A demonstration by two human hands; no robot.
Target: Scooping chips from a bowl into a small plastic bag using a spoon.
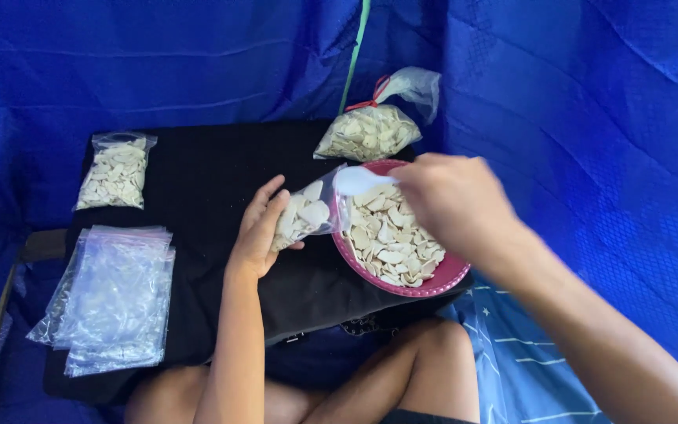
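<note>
Fingers [272,206] of L hand [260,232] curl round a small clear bag [301,216], half full of pale chips.
R hand [453,200], fingers pinched shut on a white spoon [359,180], holds it at the bag mouth, just above the pink bowl [433,284] of chips; bag touches bowl's left rim on black tabletop [205,169]. Empty bags [111,298] lie well left.

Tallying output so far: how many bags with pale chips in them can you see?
3: a sealed bag far left on the black cloth, a tied bag behind the pink bowl, and one in the left hand.
</note>
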